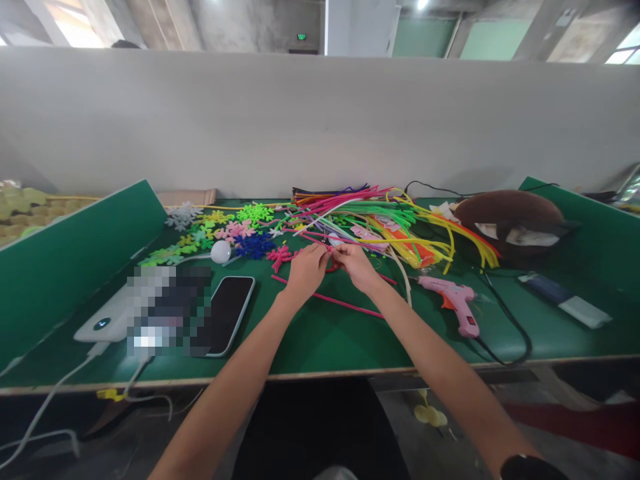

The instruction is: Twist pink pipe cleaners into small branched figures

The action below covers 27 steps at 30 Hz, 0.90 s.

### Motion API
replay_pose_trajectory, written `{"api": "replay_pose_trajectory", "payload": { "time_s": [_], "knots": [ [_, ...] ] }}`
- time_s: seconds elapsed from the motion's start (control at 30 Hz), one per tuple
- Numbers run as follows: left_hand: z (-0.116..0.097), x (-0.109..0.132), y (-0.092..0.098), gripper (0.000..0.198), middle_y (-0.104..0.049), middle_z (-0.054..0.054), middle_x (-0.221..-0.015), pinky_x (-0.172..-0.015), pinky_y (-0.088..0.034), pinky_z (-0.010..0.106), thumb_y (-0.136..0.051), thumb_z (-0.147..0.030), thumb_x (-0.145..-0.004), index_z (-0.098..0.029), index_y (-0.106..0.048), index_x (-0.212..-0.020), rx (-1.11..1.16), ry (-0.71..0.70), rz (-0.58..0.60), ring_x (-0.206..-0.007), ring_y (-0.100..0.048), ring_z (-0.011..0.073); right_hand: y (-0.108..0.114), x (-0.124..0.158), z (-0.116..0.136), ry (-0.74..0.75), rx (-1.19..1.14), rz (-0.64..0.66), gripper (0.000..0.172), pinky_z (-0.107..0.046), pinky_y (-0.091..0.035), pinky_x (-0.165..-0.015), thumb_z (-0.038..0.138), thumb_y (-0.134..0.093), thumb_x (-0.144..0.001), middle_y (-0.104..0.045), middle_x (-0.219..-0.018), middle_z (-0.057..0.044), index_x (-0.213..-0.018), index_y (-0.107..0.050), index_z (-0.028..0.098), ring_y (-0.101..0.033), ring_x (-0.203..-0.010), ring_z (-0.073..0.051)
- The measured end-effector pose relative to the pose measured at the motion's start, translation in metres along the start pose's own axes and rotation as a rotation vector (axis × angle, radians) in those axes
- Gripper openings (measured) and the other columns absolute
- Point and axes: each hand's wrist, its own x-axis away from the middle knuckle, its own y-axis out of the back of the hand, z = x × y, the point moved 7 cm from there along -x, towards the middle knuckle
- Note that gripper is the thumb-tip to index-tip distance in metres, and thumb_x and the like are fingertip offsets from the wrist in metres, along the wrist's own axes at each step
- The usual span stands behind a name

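My left hand [307, 268] and my right hand [357, 264] meet over the middle of the table, fingertips pinched close together. Between them is a pink pipe cleaner [330, 249], partly hidden by the fingers. Just below the fingertips a small red piece shows, too covered to name. A magenta snowflake-shaped piece [280, 257] lies left of my left hand. On the table under my wrists runs a long loose magenta pipe cleaner [345, 305]. Behind the hands spreads a heap of pipe cleaners [345, 207] in many colours.
Several fuzzy snowflakes [255, 245] lie at the left, by a white round lamp [221, 252]. Nearer are a phone [231, 313] and a white power bank [117, 313] with cables. On the right are a pink glue gun [453, 300], its cord and a brown rounded object [510, 217]. Green panels flank the table.
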Motion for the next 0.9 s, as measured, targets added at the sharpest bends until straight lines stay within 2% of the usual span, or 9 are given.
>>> {"api": "replay_pose_trajectory", "payload": {
  "time_s": [0.1, 0.27, 0.33, 0.47, 0.57, 0.73, 0.83, 0.9],
  "knots": [
    [0.005, -0.003, -0.002, 0.022, -0.049, 0.001, -0.061, -0.058, -0.03, 0.024, -0.046, -0.016, -0.08, -0.016, -0.05, -0.059, 0.152, 0.064, 0.067, -0.062, -0.044, 0.0127, 0.003, -0.002, 0.005, 0.097, 0.142, -0.029, 0.019, -0.026, -0.035, -0.056, 0.033, -0.06, -0.065, -0.048, -0.054, 0.003, -0.059, -0.051, 0.017, -0.044, -0.054, -0.01],
    [0.025, -0.001, -0.017, 0.019, -0.045, -0.002, -0.051, -0.05, -0.028, 0.022, -0.056, -0.026, -0.072, -0.014, -0.056, -0.058, 0.71, 0.431, 0.314, -0.049, -0.038, 0.0081, -0.002, 0.002, 0.022, 0.266, 0.358, 0.067, 0.012, -0.025, -0.033, -0.055, 0.026, -0.053, -0.071, -0.048, -0.056, 0.003, -0.064, -0.055, 0.017, -0.041, -0.054, -0.01],
    [0.027, 0.0, -0.017, 0.02, -0.046, -0.003, -0.05, -0.048, -0.028, 0.021, -0.058, -0.03, -0.07, -0.013, -0.058, -0.06, 0.778, 0.464, 0.297, -0.047, -0.037, 0.007, 0.001, 0.002, 0.025, 0.281, 0.37, 0.051, 0.013, -0.025, -0.033, -0.055, 0.027, -0.053, -0.072, -0.05, -0.057, 0.002, -0.064, -0.056, 0.017, -0.042, -0.053, -0.011],
    [0.024, -0.002, -0.014, 0.015, -0.054, -0.001, -0.056, -0.05, -0.033, 0.021, -0.061, -0.028, -0.067, -0.013, -0.063, -0.064, 0.651, 0.367, 0.2, -0.05, -0.043, 0.0079, 0.012, -0.003, 0.022, 0.255, 0.352, -0.051, 0.014, -0.026, -0.035, -0.056, 0.028, -0.055, -0.07, -0.052, -0.056, 0.001, -0.063, -0.057, 0.017, -0.045, -0.054, -0.012],
    [0.023, -0.003, -0.017, 0.011, -0.059, 0.0, -0.059, -0.053, -0.036, 0.022, -0.059, -0.023, -0.065, -0.014, -0.064, -0.064, 0.55, 0.318, 0.205, -0.055, -0.048, 0.0097, 0.013, -0.006, 0.015, 0.21, 0.317, -0.018, 0.018, -0.027, -0.037, -0.058, 0.033, -0.057, -0.07, -0.056, -0.059, 0.0, -0.065, -0.06, 0.016, -0.048, -0.056, -0.012],
    [0.023, -0.003, -0.017, 0.011, -0.051, -0.003, -0.051, -0.051, -0.032, 0.021, -0.054, -0.02, -0.065, -0.015, -0.06, -0.057, 0.376, 0.255, 0.223, -0.053, -0.045, 0.0095, 0.007, -0.005, 0.012, 0.185, 0.337, 0.057, 0.02, -0.028, -0.04, -0.062, 0.035, -0.062, -0.068, -0.061, -0.067, -0.001, -0.071, -0.063, 0.016, -0.054, -0.064, -0.014],
    [0.02, -0.003, -0.016, 0.013, -0.047, -0.004, -0.047, -0.049, -0.029, 0.021, -0.053, -0.018, -0.064, -0.015, -0.057, -0.052, 0.303, 0.223, 0.229, -0.05, -0.043, 0.0091, 0.007, -0.005, 0.012, 0.183, 0.394, 0.04, 0.017, -0.028, -0.039, -0.06, 0.033, -0.063, -0.067, -0.061, -0.065, -0.001, -0.07, -0.063, 0.016, -0.053, -0.062, -0.015],
    [0.017, -0.003, -0.014, 0.01, -0.05, -0.003, -0.049, -0.051, -0.031, 0.022, -0.054, -0.016, -0.063, -0.016, -0.058, -0.054, 0.269, 0.211, 0.215, -0.052, -0.046, 0.0099, 0.008, -0.005, 0.011, 0.184, 0.411, 0.013, 0.016, -0.028, -0.04, -0.06, 0.032, -0.061, -0.067, -0.06, -0.063, -0.001, -0.067, -0.062, 0.016, -0.053, -0.061, -0.015]
  ]
}}
